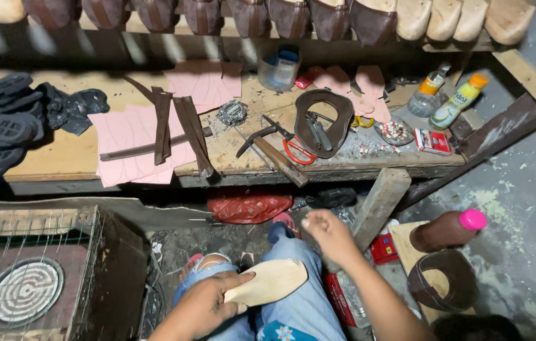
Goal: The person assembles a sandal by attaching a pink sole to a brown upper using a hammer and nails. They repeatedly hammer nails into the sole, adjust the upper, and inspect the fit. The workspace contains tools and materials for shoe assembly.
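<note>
Seated worker at a low shoemaking bench, viewed from above. The left hand (208, 303) closes its fingers around the heel end of a pale, flat, tan insole blank (268, 282), thumb on top, holding it over the lap above the blue denim knees (293, 265). The right hand (328, 232) is raised free of the insole, fingertips pinched together near the thumb; whether a small item such as a tack sits between them cannot be told.

Orientation: the insole's long axis runs from lower left to upper right, its rounded toe pointing up and right toward the right hand, and its broad face turned upward.

Handling, as a judgement: the blank appears thin and flexible, so a grip close to the working area, with the piece braced on the thigh, would keep it from bending; the face should stay level and the free end clear of the right wrist.

On the worn wooden workbench (91, 158) ahead lie a wooden-handled hammer (274, 151), red-handled pliers (297, 153), pink paper patterns (135, 136) and dark brown leather strips (186, 129). A brown bottle with a pink cap (448, 230) lies to the right.
</note>
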`<state>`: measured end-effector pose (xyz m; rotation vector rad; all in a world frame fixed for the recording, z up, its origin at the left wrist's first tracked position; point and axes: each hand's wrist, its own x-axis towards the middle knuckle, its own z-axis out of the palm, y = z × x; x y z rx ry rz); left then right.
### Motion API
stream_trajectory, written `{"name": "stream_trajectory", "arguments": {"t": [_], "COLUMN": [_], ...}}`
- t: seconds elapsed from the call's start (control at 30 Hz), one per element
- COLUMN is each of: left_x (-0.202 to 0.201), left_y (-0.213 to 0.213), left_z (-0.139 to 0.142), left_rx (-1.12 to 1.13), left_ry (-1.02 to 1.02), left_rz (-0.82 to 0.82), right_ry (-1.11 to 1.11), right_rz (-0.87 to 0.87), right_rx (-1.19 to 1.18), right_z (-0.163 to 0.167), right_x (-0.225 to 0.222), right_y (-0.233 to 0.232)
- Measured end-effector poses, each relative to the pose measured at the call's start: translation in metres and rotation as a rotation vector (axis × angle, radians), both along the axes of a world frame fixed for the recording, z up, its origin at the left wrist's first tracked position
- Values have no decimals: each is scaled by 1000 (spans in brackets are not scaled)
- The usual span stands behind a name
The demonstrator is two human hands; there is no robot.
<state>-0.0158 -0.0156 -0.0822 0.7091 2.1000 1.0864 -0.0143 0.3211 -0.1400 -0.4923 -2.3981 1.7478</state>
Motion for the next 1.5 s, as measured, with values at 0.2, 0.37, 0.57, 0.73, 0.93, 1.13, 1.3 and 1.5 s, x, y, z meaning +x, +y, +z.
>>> {"name": "stream_trajectory", "arguments": {"t": [0.2, 0.37, 0.57, 0.73, 0.93, 1.13, 1.3, 1.5], "left_x": [-19, -31, -35, -8, 24, 41, 72, 102], "left_y": [7, 18, 19, 13, -62, -184, -283, -346], "left_z": [-27, -49, -82, -102, -73, -15, -11, -37], "left_rx": [208, 116, -141, -152, 510, 231, 82, 128], "left_ry": [-78, -108, 229, 657, 264, 631, 575, 571], "left_rz": [7, -29, -172, 43, 782, 1352, 1775, 2121], "right_ry": [276, -106, -99, -35, 600, 642, 595, 488], "right_rz": [-177, -274, -246, -182, -115, 146, 181, 235], "right_rx": [913, 873, 948, 1036, 1054, 1027, 1110, 1055], "right_z": [70, 99, 95, 86, 53, -9, -38, -54], "right_x": [-128, -178, -194, -195, -157, -59, -36, -22], "right_y": [40, 40, 55, 67, 29, -66, -82, -103]}}
